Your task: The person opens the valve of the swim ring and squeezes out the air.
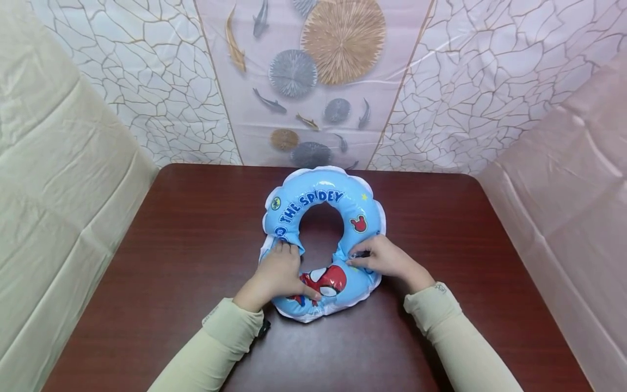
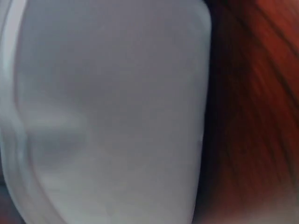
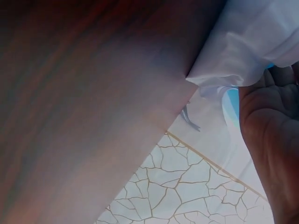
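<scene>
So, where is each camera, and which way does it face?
Head: head-worn, looking forward and down at the blue inflatable ring on the dark reddish table; left hand, right hand and beige sleeves show.
Left wrist: on that wrist, facing a very near, blurred pale surface, table beside it; no hand discernible.
Right wrist: on that wrist, facing past the table's edge to gold-veined white wall covering; right hand partly shows.
Shared: head and right wrist both show the right hand.

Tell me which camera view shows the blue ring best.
The head view: it shows the ring nearly whole, lettering included. The right wrist view catches only pale folds and slivers of blue; the left wrist view, a blurred pale surface, possibly the ring.
</scene>
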Tool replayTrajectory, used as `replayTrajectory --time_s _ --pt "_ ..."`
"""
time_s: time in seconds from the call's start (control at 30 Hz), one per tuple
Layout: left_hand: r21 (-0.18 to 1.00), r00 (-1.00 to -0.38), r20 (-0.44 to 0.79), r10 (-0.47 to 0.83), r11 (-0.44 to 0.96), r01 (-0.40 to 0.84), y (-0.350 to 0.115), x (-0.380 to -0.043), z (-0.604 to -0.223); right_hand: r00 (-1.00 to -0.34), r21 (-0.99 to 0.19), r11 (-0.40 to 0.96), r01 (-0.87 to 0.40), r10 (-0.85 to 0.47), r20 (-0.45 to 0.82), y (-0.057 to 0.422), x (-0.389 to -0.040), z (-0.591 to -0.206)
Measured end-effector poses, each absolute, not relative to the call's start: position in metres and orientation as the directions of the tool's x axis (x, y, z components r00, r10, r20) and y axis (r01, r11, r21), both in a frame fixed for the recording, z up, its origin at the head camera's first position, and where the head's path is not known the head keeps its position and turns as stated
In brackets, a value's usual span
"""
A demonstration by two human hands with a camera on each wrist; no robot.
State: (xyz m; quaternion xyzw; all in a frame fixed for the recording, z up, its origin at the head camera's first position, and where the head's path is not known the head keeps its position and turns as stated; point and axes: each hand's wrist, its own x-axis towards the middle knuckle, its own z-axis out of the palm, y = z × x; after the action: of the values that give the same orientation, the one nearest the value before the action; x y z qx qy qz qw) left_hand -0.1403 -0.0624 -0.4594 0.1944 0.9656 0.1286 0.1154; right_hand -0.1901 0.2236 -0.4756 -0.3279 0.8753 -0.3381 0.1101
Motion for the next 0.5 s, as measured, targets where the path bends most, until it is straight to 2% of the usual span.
replayTrajectory --time_s 0.23,0.5 --pt "0.281 -0.896 -0.165 0.412 0.890 0.358 -0.0580 -0.1425 -0.4610 -0.750 -0.669 0.521 -0.530 -0.656 0.083 0.2256 -0.1880 -0.4773" --pt "0.258 -0.884 -0.152 0.441 0.881 0.396 -0.0549 -0.1442 -0.4576 -0.752 -0.661 0.533 -0.528 -0.655 0.073 0.2229 -0.1875 -0.4756"
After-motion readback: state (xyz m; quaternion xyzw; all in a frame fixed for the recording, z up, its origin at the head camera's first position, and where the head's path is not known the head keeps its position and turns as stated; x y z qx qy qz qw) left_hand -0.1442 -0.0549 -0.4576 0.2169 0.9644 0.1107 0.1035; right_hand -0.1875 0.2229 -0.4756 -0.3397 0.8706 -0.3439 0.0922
